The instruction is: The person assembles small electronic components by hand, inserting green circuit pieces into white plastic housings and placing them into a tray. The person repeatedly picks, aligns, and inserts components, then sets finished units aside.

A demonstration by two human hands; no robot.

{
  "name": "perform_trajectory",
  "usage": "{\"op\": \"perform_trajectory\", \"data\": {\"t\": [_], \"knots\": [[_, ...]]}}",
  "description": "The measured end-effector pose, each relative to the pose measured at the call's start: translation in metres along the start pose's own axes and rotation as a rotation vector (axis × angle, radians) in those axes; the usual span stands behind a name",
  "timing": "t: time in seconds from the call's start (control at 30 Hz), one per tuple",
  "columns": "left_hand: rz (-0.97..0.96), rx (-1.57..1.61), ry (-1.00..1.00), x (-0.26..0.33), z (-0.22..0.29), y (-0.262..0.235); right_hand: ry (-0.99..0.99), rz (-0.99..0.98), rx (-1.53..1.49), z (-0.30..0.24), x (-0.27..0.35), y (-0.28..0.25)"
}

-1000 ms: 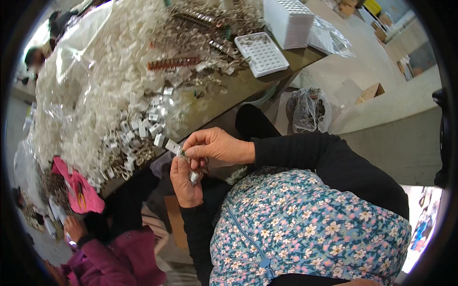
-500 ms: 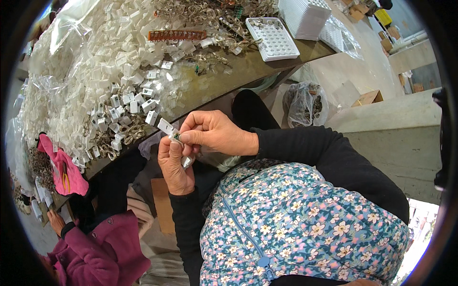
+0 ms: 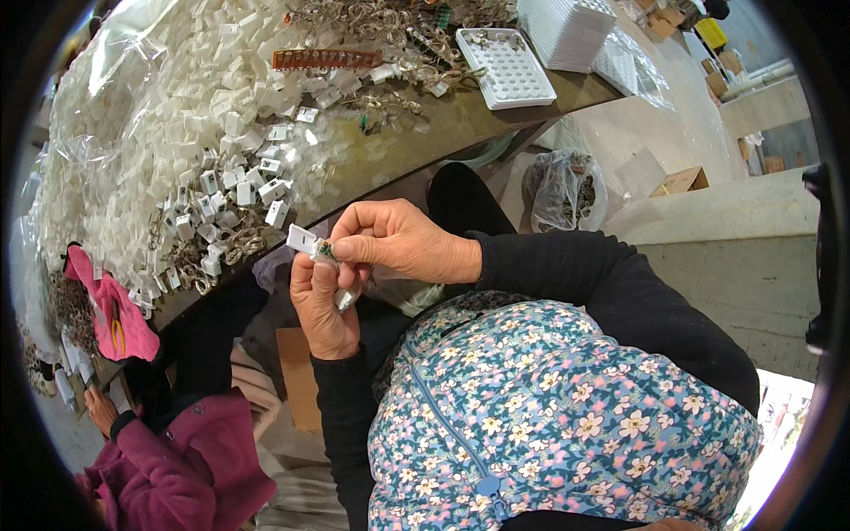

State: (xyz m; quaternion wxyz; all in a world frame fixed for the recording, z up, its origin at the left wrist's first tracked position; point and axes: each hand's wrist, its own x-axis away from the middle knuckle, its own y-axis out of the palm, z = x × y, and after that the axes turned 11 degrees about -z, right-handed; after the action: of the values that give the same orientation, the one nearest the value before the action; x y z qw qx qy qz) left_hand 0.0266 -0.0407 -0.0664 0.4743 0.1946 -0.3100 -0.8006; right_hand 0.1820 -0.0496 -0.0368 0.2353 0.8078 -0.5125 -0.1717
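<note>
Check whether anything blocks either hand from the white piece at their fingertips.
Nothing visible does: the left hand holds the white piece, while the right hand pinches the small green part at its near end.

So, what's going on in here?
A person's left hand holds a small white plastic casing, while the right hand pinches a tiny green part beside it. In front of them is a table heaped with pale plastic pieces; a white tray with round wells sits near its edge.

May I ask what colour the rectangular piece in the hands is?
The piece is white, in the head view.
</note>
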Motion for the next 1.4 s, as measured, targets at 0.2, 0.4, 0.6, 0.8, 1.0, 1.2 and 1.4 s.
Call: {"op": "perform_trajectory", "data": {"t": [0.2,0.4,0.6,0.8,1.0,1.2,1.4], "knots": [[-0.004,0.002,0.016,0.0,-0.004,-0.001,-0.017,0.032,-0.031,-0.002,0.002,0.003],[0.008,-0.003,0.021,0.0,-0.006,0.002,-0.022,0.031,0.134,-0.003,0.002,0.005],[-0.01,-0.068,0.029,-0.001,-0.006,0.004,0.017,0.08,0.117,-0.002,0.003,0.007],[-0.047,-0.202,0.057,-0.003,-0.002,0.001,0.059,-0.015,0.113,-0.008,-0.003,-0.001],[-0.04,-0.294,-0.012,0.0,0.001,-0.009,0.124,-0.139,0.201,-0.019,-0.005,-0.008],[0.012,-0.256,-0.065,0.001,-0.004,-0.009,0.052,-0.113,0.752,-0.028,-0.001,-0.001],[-0.039,-0.27,-0.035,-0.004,0.004,0.001,0.019,-0.18,0.906,-0.034,-0.007,-0.002]]}}
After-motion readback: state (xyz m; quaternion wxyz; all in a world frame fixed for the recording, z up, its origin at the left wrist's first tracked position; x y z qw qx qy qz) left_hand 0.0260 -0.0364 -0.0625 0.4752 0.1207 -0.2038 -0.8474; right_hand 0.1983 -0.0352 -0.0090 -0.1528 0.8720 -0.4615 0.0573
